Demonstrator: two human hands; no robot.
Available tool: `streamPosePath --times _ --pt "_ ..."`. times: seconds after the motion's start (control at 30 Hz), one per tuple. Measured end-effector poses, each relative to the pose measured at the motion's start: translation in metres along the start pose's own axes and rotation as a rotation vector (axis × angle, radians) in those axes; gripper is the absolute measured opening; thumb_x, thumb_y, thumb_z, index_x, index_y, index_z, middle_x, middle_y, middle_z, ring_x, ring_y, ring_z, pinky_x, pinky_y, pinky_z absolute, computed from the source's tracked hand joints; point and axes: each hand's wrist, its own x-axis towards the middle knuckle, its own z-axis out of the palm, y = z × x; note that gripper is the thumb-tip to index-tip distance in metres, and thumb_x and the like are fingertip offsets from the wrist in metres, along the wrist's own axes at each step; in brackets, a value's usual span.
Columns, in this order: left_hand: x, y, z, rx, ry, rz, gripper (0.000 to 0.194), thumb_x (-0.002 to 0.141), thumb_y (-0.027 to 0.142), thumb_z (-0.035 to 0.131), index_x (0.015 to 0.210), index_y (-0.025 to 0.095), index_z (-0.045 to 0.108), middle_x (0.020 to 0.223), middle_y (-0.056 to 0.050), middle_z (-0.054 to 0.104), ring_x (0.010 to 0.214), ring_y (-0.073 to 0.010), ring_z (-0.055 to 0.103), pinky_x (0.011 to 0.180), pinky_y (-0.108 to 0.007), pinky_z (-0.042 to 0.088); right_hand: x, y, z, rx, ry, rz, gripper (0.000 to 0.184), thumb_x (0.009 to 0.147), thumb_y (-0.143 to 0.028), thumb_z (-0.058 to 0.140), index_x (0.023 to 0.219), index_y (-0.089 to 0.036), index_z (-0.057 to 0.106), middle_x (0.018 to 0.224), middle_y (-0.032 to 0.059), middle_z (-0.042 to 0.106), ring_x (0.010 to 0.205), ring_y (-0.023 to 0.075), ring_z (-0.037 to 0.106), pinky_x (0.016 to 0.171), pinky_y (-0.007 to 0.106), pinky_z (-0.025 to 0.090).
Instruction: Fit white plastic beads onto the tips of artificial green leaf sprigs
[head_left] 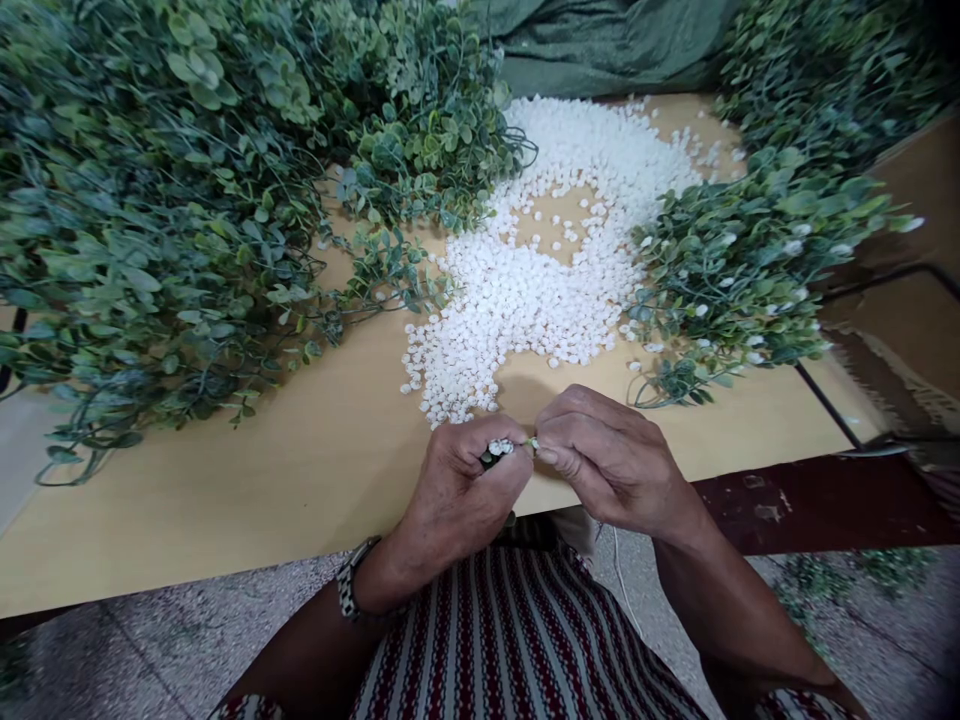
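Near the table's front edge my two hands meet, fingertips nearly touching. My left hand (pixel 469 485) is closed around an artificial leaf sprig, mostly hidden in the fist; white buds (pixel 501 447) and a bit of green leaf show between thumb and fingers. My right hand (pixel 611 455) pinches at a small white bud (pixel 534 443) on a thin green tip that sticks out from the left thumb and finger. Just beyond the hands lies a spread heap of loose white buds (pixel 525 300).
A large pile of artificial green foliage (pixel 165 210) covers the left of the table (pixel 300 480). Sprigs with white buds (pixel 750 270) lie at the right, beside a cardboard box (pixel 907 210) and a black metal rod. Green cloth (pixel 607 45) hangs at the back.
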Motion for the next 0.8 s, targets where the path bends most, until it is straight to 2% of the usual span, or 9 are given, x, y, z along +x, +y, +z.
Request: streamPosePath --times 0.27,0.43,0.6,0.8 --pt "0.001 0.001 0.004 0.016 -0.002 0.012 0.022 0.075 0.007 0.049 0.055 0.016 0.054 0.052 0.006 0.039 0.05 -0.0066 0.033 0.047 -0.021 0.029 -0.002 0.002 -0.003 0.019 0.0 0.017 0.012 0.085 -0.006 0.05 0.081 -0.015 0.055 0.072 0.0048 0.058 0.068 0.015 0.052 0.059 0.028 0.043" --pt "0.003 0.007 0.002 -0.058 0.001 -0.065 0.015 0.078 0.017 0.057 0.064 0.017 0.061 0.052 0.004 0.051 0.049 -0.0084 0.044 0.048 -0.021 0.038 -0.005 0.002 -0.003 0.145 0.109 0.117 0.004 0.085 -0.013 0.059 0.085 -0.017 0.058 0.071 0.0019 0.058 0.066 0.0131 0.055 0.058 0.027 0.045" --pt "0.002 0.009 0.002 -0.13 0.044 -0.118 0.01 0.075 0.019 0.062 0.065 0.018 0.065 0.052 0.004 0.055 0.048 -0.0089 0.049 0.048 -0.021 0.042 -0.008 0.001 0.004 0.242 0.182 0.231 0.008 0.084 -0.013 0.062 0.089 -0.017 0.06 0.074 0.0011 0.06 0.066 0.0118 0.057 0.059 0.026 0.046" --pt "0.003 0.007 0.004 -0.201 0.055 -0.153 0.01 0.073 0.018 0.062 0.063 0.018 0.065 0.051 0.004 0.056 0.047 -0.0084 0.049 0.049 -0.022 0.042 -0.009 -0.001 0.006 0.221 0.19 0.196 0.01 0.084 -0.011 0.061 0.091 -0.017 0.06 0.074 0.0019 0.061 0.068 0.0123 0.058 0.059 0.026 0.047"
